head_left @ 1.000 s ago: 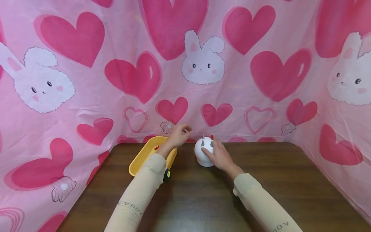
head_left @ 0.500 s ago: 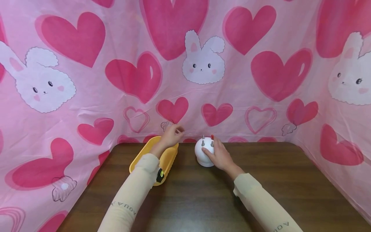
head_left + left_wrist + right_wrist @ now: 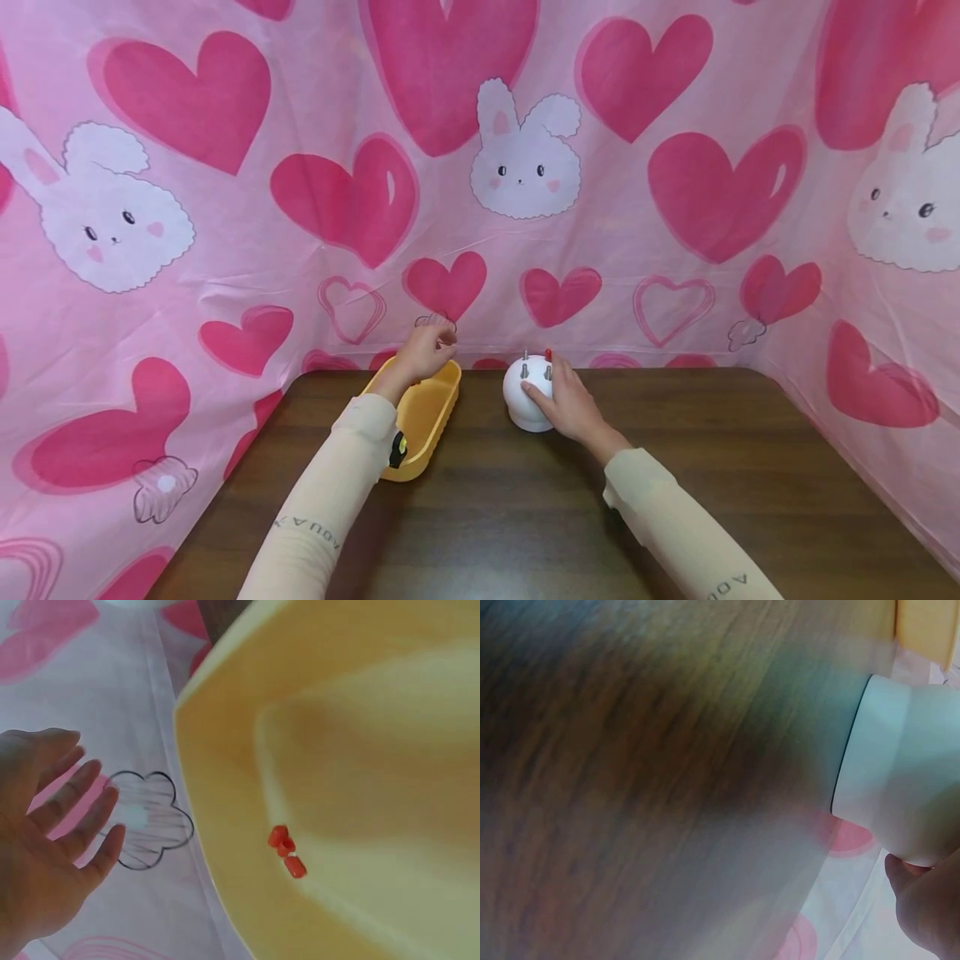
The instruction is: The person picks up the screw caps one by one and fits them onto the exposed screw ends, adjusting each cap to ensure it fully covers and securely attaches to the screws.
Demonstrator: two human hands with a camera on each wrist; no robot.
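My left hand [image 3: 426, 350] hovers above the far end of a yellow plastic tub [image 3: 427, 417]. In the left wrist view its fingers [image 3: 79, 799] are loosely bent, with nothing between them. Several small red caps [image 3: 285, 846] lie together on the tub's floor. To the right, a white round-topped object [image 3: 516, 396] with a narrower base stands on the table. Short metal posts [image 3: 525, 371] stick up from its top, and a red cap [image 3: 548, 355] sits on one. My right hand [image 3: 572, 404] grips the object's right side, thumb across the front.
The brown wooden table [image 3: 525, 517] carries both the tub and the white object. Behind and beside it hangs a pink cloth [image 3: 517, 275] printed with hearts and rabbits. The tub stands left of the white object, with a gap between them.
My left hand has moved left and slightly down, from between the tub and the white object to over the tub. The right hand and white object have stayed in place.
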